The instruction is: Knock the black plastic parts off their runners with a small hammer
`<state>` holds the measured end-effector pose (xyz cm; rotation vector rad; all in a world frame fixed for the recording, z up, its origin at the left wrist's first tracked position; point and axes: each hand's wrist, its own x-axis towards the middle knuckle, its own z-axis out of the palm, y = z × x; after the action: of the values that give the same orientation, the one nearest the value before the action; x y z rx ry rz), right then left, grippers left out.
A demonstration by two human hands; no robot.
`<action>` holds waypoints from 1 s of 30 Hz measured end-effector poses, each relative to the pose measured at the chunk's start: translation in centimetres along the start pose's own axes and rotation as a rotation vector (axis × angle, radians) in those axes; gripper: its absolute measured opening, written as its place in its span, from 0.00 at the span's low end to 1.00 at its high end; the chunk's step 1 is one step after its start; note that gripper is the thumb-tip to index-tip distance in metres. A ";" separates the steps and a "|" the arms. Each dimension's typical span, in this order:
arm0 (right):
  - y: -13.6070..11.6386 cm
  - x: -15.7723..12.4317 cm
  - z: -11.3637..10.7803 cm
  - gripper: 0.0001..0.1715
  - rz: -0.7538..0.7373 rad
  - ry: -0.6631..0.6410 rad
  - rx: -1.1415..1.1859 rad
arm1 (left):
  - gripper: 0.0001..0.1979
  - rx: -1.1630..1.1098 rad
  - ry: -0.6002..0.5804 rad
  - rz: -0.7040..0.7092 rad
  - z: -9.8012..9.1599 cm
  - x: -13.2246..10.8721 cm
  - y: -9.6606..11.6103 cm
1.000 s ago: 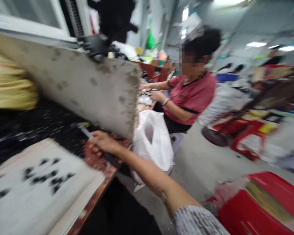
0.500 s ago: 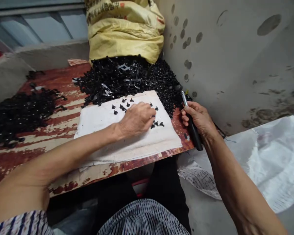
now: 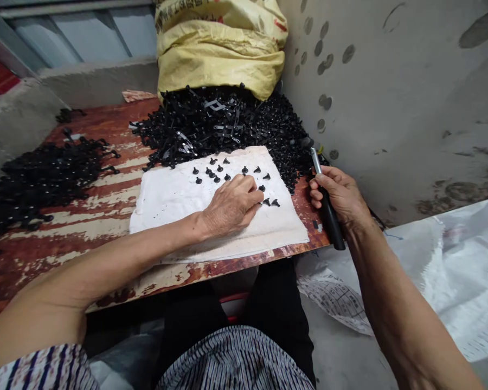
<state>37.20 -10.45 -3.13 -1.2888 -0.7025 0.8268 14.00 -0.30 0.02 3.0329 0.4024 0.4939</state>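
My left hand (image 3: 230, 206) rests on a folded white cloth (image 3: 179, 216), fingertips beside several small black plastic cone-headed parts (image 3: 244, 179), and shows nothing held. My right hand (image 3: 331, 195) grips a black-handled tool (image 3: 335, 230) with a steel tip, just right of the cloth. Behind the cloth lies a big heap of black plastic parts on runners (image 3: 223, 127). A second heap (image 3: 44, 179) lies to the left on the same red-painted, worn wooden board (image 3: 106, 127).
A yellow woven sack (image 3: 219, 54) leans behind the heap against a stained concrete wall (image 3: 390, 108). A white sack (image 3: 463, 271) and printed paper (image 3: 333, 303) lie on the floor to the right. My striped lap (image 3: 236, 363) sits below the board.
A second ago the view swung across the room past a co-worker; it is now back on the board. Since then, my left hand has shifted slightly right over the cloth.
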 end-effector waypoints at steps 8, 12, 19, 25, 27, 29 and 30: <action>-0.2 -0.1 0.3 0.15 0.017 0.014 0.012 | 0.08 -0.194 -0.044 -0.212 -0.9 -0.7 -1.4; -0.4 -0.3 0.4 0.09 0.049 0.041 0.032 | 0.08 -0.297 -0.157 -0.307 -2.4 -1.4 -2.4; -1.0 -0.7 0.8 0.05 0.091 0.089 0.047 | 0.08 -0.166 -0.172 -0.349 -2.4 -1.3 -2.5; -1.0 -0.6 0.8 0.05 0.095 0.080 0.035 | 0.10 -0.003 -0.040 -0.136 -1.3 0.7 -0.4; -0.9 -0.6 0.7 0.07 0.083 0.068 0.028 | 0.09 0.048 -0.068 -0.051 -1.0 1.4 0.6; -0.7 -0.5 0.6 0.11 0.061 0.055 0.023 | 0.09 0.118 -0.097 -0.026 -0.7 2.0 1.3; -0.6 -0.4 0.5 0.13 0.049 0.049 0.021 | 0.10 0.150 -0.109 -0.028 -0.5 2.2 1.6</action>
<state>36.60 -10.58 -2.47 -1.3072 -0.6239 0.8375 16.26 -1.27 1.26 3.1738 0.4960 0.3077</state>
